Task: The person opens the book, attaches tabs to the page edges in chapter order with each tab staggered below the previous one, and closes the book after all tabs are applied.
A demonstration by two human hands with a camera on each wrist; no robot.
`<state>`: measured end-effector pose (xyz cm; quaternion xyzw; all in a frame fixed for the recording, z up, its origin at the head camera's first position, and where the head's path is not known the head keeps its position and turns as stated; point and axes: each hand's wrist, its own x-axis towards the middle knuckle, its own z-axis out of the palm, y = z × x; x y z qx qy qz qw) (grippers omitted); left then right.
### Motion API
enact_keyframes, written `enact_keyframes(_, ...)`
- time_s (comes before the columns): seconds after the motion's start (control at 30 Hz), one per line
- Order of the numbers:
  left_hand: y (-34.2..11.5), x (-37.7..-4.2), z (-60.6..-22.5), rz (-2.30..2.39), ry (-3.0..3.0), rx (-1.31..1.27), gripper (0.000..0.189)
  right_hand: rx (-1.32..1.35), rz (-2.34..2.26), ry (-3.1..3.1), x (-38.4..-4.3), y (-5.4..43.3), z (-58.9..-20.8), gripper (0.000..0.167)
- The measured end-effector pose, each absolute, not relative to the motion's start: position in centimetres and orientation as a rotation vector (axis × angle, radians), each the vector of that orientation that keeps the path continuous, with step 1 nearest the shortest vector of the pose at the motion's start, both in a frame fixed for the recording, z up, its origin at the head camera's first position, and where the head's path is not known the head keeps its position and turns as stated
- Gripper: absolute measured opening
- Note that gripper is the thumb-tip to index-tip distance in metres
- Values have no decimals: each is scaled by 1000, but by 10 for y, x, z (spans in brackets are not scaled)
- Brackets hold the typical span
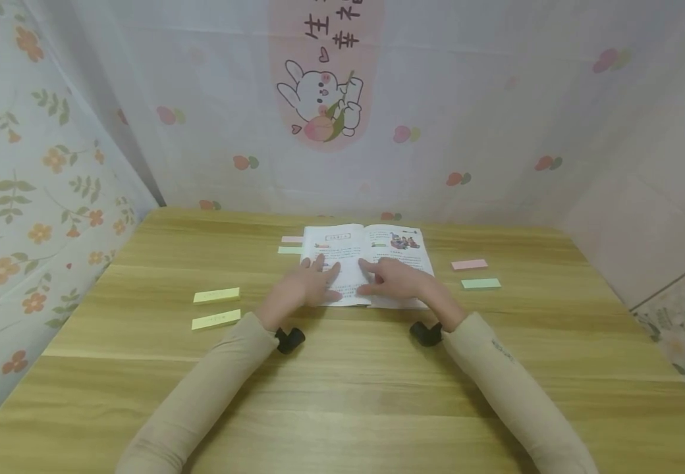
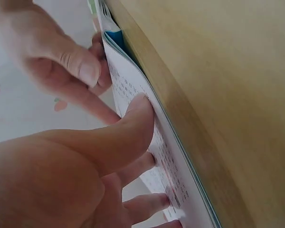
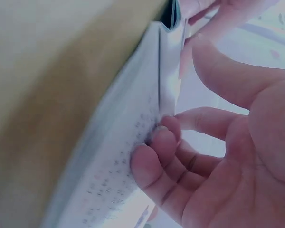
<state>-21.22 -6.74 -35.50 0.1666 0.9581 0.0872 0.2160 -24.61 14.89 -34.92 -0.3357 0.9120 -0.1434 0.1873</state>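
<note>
An open book (image 1: 351,263) with printed text lies on the wooden table, a coloured picture at the top of its right page. My left hand (image 1: 313,282) rests on the left page with fingers spread; in the left wrist view its thumb (image 2: 140,118) presses near the page's lower edge. On the right page, close to the spine, my right hand (image 1: 398,278) touches the paper. The right wrist view shows its fingertips (image 3: 145,164) bent against the page, gripping nothing. A pink strip (image 1: 292,239) and a green strip (image 1: 290,250) show at the book's left edge.
Two yellow strip pads (image 1: 217,295) lie left of the book on the table (image 1: 342,408). To the right are a pink strip pad (image 1: 469,264) and a green one (image 1: 481,284). A patterned curtain (image 1: 467,118) hangs behind the table.
</note>
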Motion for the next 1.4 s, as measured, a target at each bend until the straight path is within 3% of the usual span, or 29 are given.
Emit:
enact_keyframes(0.77,-64,-210,-353,262,2642,464,73,-581,-276,2625,-308,135,-342,74)
enact_keyframes(1.4,-62,-206,-351,248,2651,430,71,-521,-187,2618,-316,122,-350,80)
